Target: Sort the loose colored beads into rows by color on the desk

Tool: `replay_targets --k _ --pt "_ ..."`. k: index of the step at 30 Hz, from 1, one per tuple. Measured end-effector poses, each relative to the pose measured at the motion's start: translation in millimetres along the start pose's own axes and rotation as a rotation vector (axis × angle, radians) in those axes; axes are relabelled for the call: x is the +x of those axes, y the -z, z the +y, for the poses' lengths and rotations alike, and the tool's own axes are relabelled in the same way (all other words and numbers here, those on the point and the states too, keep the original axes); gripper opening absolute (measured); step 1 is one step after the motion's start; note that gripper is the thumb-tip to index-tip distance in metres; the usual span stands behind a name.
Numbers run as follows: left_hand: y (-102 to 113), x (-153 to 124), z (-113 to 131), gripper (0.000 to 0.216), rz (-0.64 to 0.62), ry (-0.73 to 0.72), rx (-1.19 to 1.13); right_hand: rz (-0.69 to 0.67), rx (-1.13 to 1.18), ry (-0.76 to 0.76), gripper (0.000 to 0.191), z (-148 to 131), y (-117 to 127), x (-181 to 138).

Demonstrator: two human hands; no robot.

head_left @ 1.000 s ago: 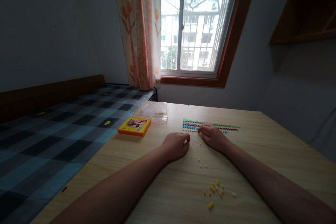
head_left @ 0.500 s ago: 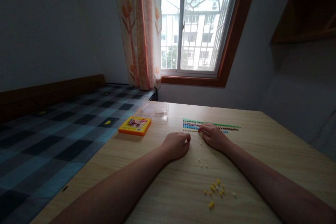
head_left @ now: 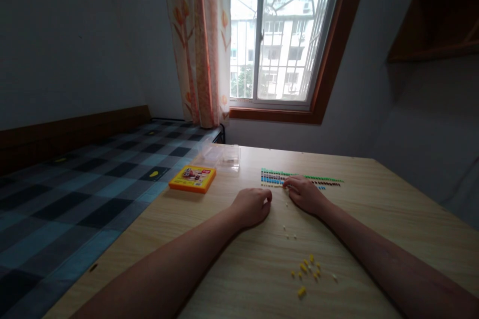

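Note:
Both my forearms lie on a light wooden table [head_left: 392, 219]. My left hand [head_left: 251, 205] rests on the wood as a loose fist, nothing visible in it. My right hand [head_left: 305, 193] is curled with its fingertips pinched against the near edge of several rows of tiny coloured beads [head_left: 299, 178], green, blue and dark. Whether it holds a bead is too small to tell. A few white beads [head_left: 289, 233] lie between my hands. Several yellow beads [head_left: 307, 271] are scattered nearer to me.
A flat orange box [head_left: 192, 179] lies at the table's left side, a clear plastic box [head_left: 221, 156] behind it. Left of the table is a bed with a blue checked cover [head_left: 75, 194]. A window [head_left: 280, 35] and curtain [head_left: 198, 40] stand beyond.

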State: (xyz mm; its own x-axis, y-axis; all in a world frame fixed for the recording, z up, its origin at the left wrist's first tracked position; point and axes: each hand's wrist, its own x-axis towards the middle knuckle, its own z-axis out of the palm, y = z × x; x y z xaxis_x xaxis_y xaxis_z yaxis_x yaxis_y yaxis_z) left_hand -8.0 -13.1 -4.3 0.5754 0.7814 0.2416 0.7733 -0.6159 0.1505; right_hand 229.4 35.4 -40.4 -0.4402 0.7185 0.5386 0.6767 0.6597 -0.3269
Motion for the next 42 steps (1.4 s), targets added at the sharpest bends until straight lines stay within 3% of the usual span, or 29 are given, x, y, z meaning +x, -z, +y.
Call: replay_targets --k 42 --pt "3.6 -0.3 3.7 0.017 -0.029 0.01 -0.006 -0.017 -0.002 -0.033 0.029 -2.1 1.7 -0.6"
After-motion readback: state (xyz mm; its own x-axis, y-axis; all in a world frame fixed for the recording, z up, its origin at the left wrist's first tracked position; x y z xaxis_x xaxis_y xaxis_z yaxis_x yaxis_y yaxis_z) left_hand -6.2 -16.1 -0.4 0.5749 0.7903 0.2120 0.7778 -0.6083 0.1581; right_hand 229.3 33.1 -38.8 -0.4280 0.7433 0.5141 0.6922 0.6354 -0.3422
